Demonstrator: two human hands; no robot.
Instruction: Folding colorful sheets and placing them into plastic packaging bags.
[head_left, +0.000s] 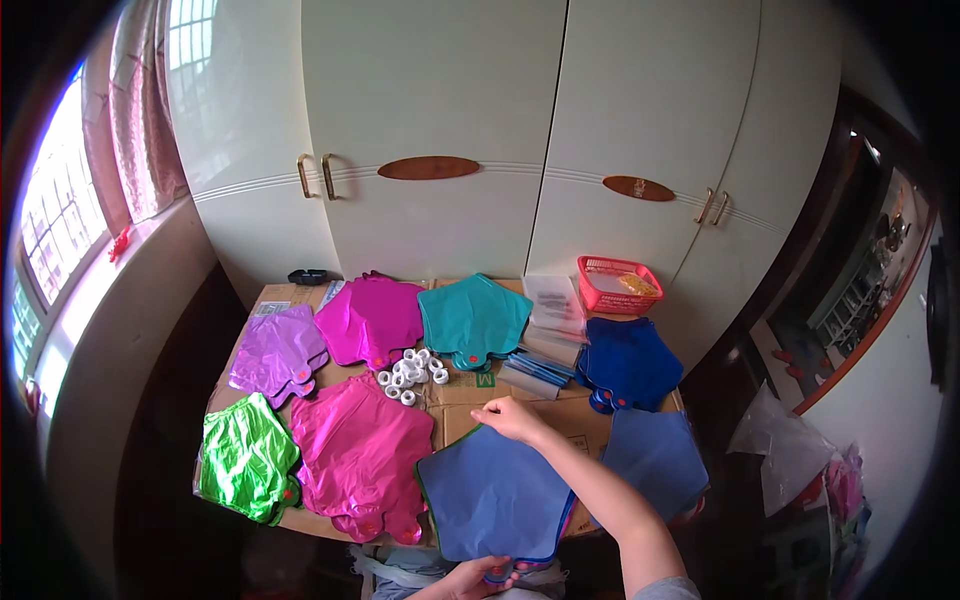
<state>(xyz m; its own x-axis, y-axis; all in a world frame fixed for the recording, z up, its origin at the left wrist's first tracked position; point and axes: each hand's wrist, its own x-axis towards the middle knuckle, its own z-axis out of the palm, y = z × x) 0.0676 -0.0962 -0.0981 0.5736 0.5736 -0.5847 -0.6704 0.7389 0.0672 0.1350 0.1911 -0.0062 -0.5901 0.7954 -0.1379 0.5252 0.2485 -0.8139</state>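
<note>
A stack of flat star-shaped foil balloons lies in front of me, dull blue-grey side up, with green, pink and blue rims along its edges. My left hand grips its rounded near tab, which bears a red dot. At the far corner my right hand is closed in a pinch, its fingers partly covering the tip. To the right lies another blue-grey foil piece, partly behind my right forearm. On the left a pink foil pile sits next to a shiny green one.
Cardboard covers the table. Farther back are lilac, magenta, teal and dark blue foil piles, white ribbon rolls, clear plastic sleeves and a red basket. White cupboards stand behind.
</note>
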